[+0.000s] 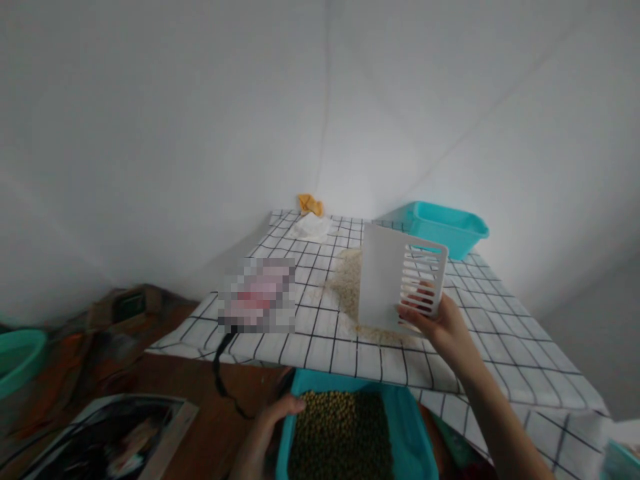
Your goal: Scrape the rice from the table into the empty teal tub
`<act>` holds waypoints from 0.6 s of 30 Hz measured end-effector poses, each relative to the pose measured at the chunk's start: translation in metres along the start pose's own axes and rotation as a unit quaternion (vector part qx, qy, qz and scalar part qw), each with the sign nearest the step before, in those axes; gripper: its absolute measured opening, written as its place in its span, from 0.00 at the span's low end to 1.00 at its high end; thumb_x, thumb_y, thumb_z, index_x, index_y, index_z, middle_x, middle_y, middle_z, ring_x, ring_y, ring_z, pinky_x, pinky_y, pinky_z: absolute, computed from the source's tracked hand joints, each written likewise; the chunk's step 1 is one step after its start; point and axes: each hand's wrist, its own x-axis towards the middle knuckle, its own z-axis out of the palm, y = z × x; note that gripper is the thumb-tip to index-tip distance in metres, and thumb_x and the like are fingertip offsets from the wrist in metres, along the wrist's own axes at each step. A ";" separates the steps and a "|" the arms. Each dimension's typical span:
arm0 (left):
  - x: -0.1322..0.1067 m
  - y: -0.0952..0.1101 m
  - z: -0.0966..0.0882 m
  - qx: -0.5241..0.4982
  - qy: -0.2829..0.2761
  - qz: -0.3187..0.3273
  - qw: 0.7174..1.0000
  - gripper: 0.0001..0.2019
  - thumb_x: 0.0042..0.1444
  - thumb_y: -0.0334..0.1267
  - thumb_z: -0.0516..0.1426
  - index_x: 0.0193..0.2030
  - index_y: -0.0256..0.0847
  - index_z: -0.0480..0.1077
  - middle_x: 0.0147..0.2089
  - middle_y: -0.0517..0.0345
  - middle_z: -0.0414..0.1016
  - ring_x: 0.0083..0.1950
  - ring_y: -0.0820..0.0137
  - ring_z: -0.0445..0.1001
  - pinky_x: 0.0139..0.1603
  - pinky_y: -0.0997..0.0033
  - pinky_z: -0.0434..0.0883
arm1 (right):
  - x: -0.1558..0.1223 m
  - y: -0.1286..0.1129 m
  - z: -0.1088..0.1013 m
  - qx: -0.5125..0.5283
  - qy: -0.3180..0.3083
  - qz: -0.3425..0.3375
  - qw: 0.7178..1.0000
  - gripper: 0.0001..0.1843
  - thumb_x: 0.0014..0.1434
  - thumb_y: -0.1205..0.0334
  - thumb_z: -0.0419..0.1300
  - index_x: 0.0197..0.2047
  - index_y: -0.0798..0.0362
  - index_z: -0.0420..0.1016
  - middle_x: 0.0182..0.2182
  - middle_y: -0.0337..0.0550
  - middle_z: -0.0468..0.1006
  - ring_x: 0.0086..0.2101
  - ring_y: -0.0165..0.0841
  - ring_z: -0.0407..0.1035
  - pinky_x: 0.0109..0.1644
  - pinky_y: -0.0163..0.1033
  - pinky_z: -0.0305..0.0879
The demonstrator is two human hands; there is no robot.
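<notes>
My right hand (435,319) is closed on a white plastic panel with slots (384,277), gripping it at its slotted end and holding it upright above the table. Behind and below the panel, a spread of pale small grains (349,277) lies on the checked tablecloth (320,320); the panel hides part of it. At the table's front edge, my left hand (277,417) grips the left rim of a turquoise basin (413,427), its thumb over the edge. Small round yellowish-green beans (340,427) cover much of the basin's bottom.
Another turquoise basin (445,227) stands at the back right. A white cloth (313,227) and a yellow cloth (310,204) lie at the far edge. A blurred-out pinkish item (257,293) with a black strap lies left. A green basin (20,357) stands lower left.
</notes>
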 end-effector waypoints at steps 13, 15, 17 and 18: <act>0.012 -0.001 -0.008 -0.003 0.023 -0.035 0.999 0.19 0.30 0.46 0.70 0.32 0.48 0.75 0.40 0.46 0.84 0.53 0.38 0.74 0.48 0.39 0.74 | -0.013 0.000 0.004 0.047 -0.015 0.053 0.997 0.18 0.48 0.57 0.70 0.42 0.51 0.76 0.37 0.43 0.82 0.35 0.37 0.77 0.39 0.41 0.75; 0.012 0.000 -0.009 -0.013 0.029 -0.051 0.998 0.19 0.31 0.47 0.70 0.33 0.48 0.76 0.40 0.46 0.83 0.53 0.38 0.74 0.48 0.39 0.74 | -0.015 -0.001 0.006 0.042 -0.026 0.054 0.997 0.17 0.48 0.56 0.70 0.42 0.51 0.76 0.38 0.44 0.82 0.36 0.37 0.77 0.39 0.41 0.76; 0.011 0.000 -0.008 -0.017 0.027 -0.033 0.999 0.18 0.34 0.49 0.69 0.34 0.48 0.76 0.41 0.47 0.83 0.53 0.40 0.75 0.49 0.40 0.74 | -0.016 -0.002 0.007 0.047 -0.029 0.054 0.997 0.18 0.48 0.57 0.70 0.43 0.51 0.76 0.38 0.44 0.82 0.36 0.37 0.77 0.40 0.41 0.76; 0.009 0.000 -0.008 -0.017 0.025 -0.020 0.999 0.18 0.35 0.50 0.68 0.34 0.48 0.76 0.41 0.47 0.83 0.52 0.41 0.76 0.50 0.41 0.74 | -0.016 -0.002 0.007 0.053 -0.025 0.053 0.997 0.18 0.48 0.57 0.70 0.43 0.50 0.76 0.39 0.44 0.82 0.36 0.37 0.77 0.40 0.41 0.76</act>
